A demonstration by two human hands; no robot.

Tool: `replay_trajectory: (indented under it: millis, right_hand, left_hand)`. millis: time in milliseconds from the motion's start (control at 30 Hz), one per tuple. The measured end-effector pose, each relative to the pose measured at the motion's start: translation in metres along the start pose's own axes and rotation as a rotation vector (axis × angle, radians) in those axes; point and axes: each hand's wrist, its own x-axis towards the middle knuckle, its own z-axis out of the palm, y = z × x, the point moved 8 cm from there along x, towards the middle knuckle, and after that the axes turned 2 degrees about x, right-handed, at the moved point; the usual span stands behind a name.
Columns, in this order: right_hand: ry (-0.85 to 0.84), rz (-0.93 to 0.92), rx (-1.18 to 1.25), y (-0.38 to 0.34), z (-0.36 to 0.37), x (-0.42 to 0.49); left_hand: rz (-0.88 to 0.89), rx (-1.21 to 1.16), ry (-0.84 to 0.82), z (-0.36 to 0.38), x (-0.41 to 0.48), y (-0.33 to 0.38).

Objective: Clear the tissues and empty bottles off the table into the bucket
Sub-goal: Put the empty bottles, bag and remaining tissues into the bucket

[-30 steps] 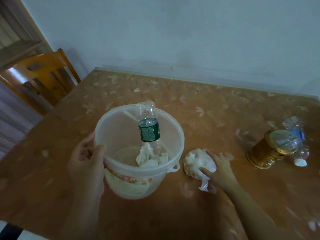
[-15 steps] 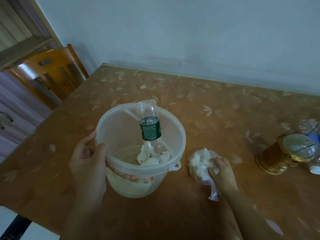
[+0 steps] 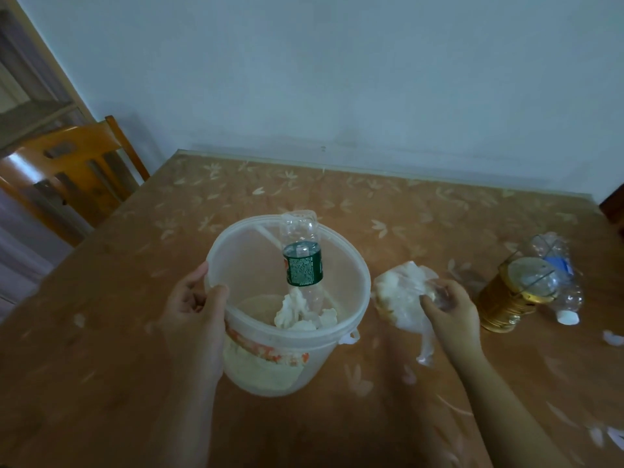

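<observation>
So the left hand has its thumb and fingers curled over the left rim of the see-through bucket, which sits on the table with a green-label bottle stuck neck-down in it among some crumpled tissues. The right hand is clenched round a white wad of tissue just right of the bucket, can't tell if it's lifted off the table. Further right, a clear bottle lies on its side just beside a gold jar.

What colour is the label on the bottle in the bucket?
Dark green label with fine white print; the head view, the only one, shows it clearly.
</observation>
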Motion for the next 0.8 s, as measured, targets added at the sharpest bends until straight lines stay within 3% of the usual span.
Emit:
replay_trajectory:
  millis: [267, 433, 600, 800]
  right_hand:
    - [0.166, -0.123, 0.162, -0.081, -0.058, 0.003]
    - [0.172, -0.176, 0.258, -0.115, -0.068, -0.005]
    - [0.039, -0.223, 0.322, -0.145, -0.045, -0.016]
    - [-0.229, -0.202, 0.145, -0.149, 0.012, -0.024]
  left_hand:
    - [0.048, 0.026, -0.053, 0.014, -0.008, 0.011]
    - [0.061, 0.023, -0.095, 0.022, -0.014, 0.012]
    - [0.084, 0.023, -0.13, 0.028, -0.02, 0.016]
    - [0.098, -0.01, -0.153, 0.031, -0.022, 0.021]
